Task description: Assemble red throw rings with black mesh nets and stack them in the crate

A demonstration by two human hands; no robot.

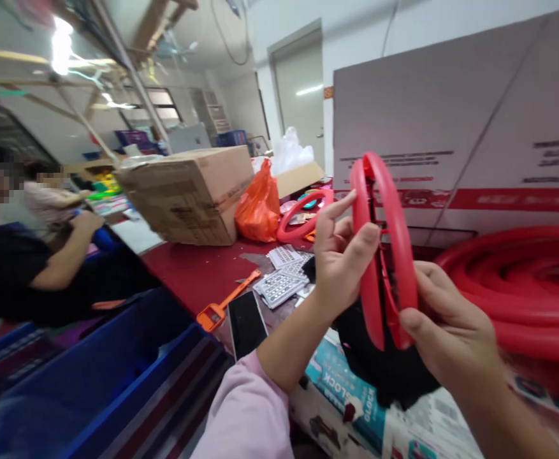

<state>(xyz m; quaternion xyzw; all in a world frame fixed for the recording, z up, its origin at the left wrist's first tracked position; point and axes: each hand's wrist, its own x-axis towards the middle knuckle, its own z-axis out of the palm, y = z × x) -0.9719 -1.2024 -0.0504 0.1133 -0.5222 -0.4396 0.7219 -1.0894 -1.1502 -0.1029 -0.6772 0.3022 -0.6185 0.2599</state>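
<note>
While the person in the pink sleeve (245, 414) stands at the bench (197, 274), they've got a red ring (402, 255) held up in front of them, turned edge-on and standing upright, so you mostly see the rim and a bit of the ribbed inside. The left hand (341, 255) is gripping it from the left, thumb pressed onto the rim about halfway up, with the other fingers stretched out behind. The right hand (446, 325) has the lower right part pinched, thumb on the near side and fingers curled around the back. So both hands are clamped on the same ring, and it's up off the bench, just above a black thing (389, 370) I can't make out and a printed box (341, 382) with "CLOCK" on it. Just right of it there's a fat stack of red rings (522, 274), with a big carton (451, 127) behind that. Further back on the bench are another red ring (303, 217), an orange bag (259, 207) and a tilted cardboard box (188, 191). Closer in there are some grey grid pieces (282, 284), a black phone (246, 322) and an orange tool (226, 303), with a blue crate (116, 376) below. A co-worker (21, 268) in black sits off to the left, well away.
</note>
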